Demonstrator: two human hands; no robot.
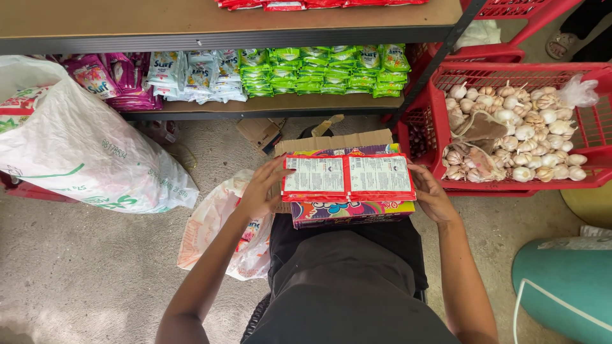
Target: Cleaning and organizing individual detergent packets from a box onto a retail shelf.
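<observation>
Both hands are pressing flat against the ends of a red sachet stack: left hand, right hand, fingers extended, not curled. The stack is resting atop a colourful box on the lap. Likely light, floppy, slippery; end-grip suits. The box's sides and the stack's underside are staying hidden.

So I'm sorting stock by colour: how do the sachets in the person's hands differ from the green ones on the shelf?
The red-edged sachets are held flat between the left hand and right hand, above a colourful box; the green sachets lie in stacks on the shelf. The held ones show white printed panels; the green ones show coloured fronts. Both are small flat packets kept in bundles.
</observation>
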